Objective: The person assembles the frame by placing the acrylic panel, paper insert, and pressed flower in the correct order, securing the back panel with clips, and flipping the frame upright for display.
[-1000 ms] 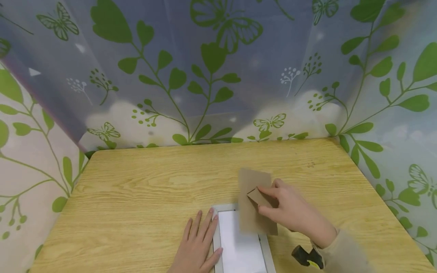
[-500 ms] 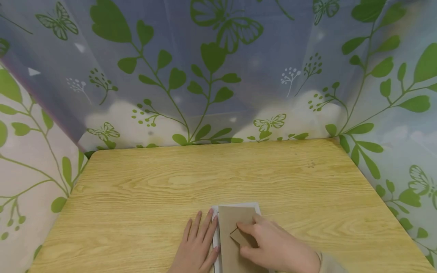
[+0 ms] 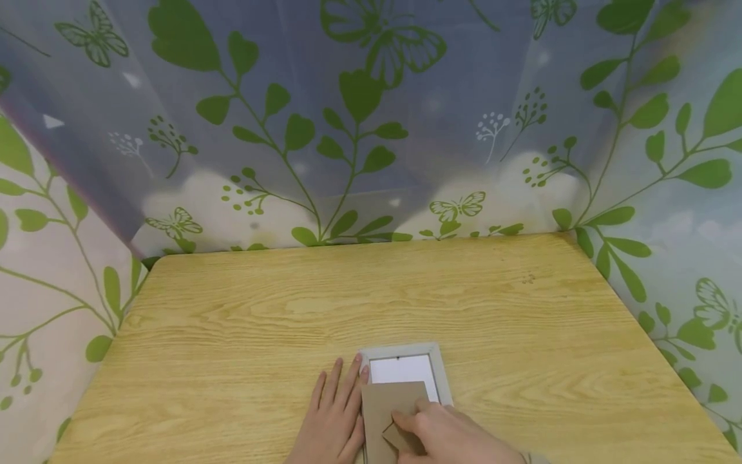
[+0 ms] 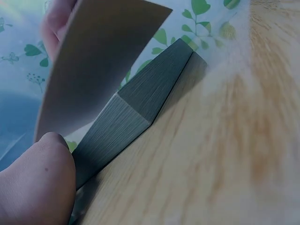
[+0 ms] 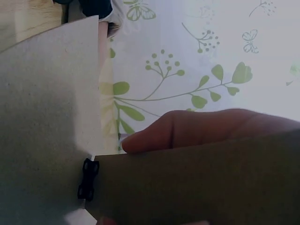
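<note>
A light grey picture frame point(image 3: 443, 380) lies on the table with a white sheet point(image 3: 400, 369) inside it. My left hand point(image 3: 330, 415) rests at its left side, fingers straight. In the left wrist view the thumb point(image 4: 37, 180) touches the frame's edge. My right hand point(image 3: 455, 438) pinches the fold-out stand point(image 5: 197, 183) of a brown backing board point(image 3: 385, 399). A black hinge point(image 5: 88, 180) joins stand and board. The board covers the near part of the frame and stands tilted above it in the left wrist view. The frame's near end is out of view.
The wood-grain table point(image 3: 232, 322) reaches back to a curtain point(image 3: 440, 148) printed with green leaves and butterflies. Similar cloth hangs at both sides.
My right hand has brought the backing board leftward over the frame, then drawn it nearer to me, baring the far end of the white sheet. The left hand stays put.
</note>
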`<action>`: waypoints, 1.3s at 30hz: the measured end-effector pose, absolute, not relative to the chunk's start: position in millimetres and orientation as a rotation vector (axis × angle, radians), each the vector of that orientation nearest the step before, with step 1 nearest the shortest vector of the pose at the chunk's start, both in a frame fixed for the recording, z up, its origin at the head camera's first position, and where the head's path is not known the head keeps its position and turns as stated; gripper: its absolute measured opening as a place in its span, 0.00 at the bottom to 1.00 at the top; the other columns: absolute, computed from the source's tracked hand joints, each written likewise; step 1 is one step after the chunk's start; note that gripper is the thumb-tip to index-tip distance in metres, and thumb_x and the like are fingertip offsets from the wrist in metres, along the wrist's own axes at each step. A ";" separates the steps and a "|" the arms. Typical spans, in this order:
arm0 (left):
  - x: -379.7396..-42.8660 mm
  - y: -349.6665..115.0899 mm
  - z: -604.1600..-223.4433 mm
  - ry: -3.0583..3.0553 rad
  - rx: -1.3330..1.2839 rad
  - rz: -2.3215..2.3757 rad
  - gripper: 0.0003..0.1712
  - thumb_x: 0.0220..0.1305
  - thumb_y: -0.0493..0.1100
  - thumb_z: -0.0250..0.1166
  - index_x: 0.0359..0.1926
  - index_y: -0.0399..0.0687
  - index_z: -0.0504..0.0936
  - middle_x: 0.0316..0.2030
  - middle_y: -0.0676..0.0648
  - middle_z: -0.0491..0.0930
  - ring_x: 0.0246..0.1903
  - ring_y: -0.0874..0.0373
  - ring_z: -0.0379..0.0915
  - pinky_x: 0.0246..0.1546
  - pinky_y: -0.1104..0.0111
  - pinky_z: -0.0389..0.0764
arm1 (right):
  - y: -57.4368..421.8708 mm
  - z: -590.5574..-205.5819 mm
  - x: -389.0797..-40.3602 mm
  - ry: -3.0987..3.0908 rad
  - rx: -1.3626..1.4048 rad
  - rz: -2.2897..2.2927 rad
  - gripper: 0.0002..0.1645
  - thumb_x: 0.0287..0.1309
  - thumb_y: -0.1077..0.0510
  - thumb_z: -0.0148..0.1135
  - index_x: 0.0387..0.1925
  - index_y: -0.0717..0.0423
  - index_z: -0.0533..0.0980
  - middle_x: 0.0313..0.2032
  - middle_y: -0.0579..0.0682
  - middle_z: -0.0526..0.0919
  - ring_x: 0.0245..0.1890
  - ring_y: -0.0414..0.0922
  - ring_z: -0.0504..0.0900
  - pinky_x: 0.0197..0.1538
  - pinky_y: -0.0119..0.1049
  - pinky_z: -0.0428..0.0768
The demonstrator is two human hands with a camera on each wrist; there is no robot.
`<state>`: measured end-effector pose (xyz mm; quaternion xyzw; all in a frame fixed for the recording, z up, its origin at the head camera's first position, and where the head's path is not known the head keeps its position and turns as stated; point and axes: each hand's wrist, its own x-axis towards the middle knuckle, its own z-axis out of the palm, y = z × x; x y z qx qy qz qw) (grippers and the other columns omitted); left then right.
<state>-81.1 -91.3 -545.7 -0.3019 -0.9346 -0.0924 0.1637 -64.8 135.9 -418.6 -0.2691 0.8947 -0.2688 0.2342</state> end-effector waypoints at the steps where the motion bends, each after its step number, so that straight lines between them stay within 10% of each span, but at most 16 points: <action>1: -81.2 -91.2 -546.0 -2.666 -0.859 -0.266 0.36 0.74 0.53 0.40 0.76 0.42 0.55 0.78 0.43 0.46 0.72 0.37 0.50 0.64 0.43 0.56 | 136.2 -419.8 -65.2 2.459 -0.736 -0.756 0.29 0.58 0.50 0.65 0.57 0.62 0.79 0.27 0.40 0.73 0.23 0.33 0.66 0.25 0.28 0.71; 26: -81.4 -90.1 -546.0 -2.671 -0.859 -0.322 0.40 0.67 0.52 0.48 0.77 0.43 0.54 0.78 0.43 0.47 0.72 0.36 0.49 0.63 0.42 0.54 | 138.9 -430.8 -76.1 2.623 -0.672 -0.714 0.29 0.53 0.53 0.65 0.54 0.65 0.80 0.33 0.48 0.80 0.21 0.35 0.67 0.23 0.30 0.70; 39: -80.4 -88.9 -545.2 -2.662 -0.851 -0.345 0.39 0.68 0.52 0.47 0.76 0.43 0.55 0.77 0.43 0.48 0.72 0.35 0.50 0.66 0.43 0.51 | 130.9 -431.4 -77.3 2.678 -0.714 -0.616 0.10 0.50 0.52 0.66 0.24 0.48 0.73 0.20 0.40 0.67 0.19 0.36 0.64 0.19 0.31 0.65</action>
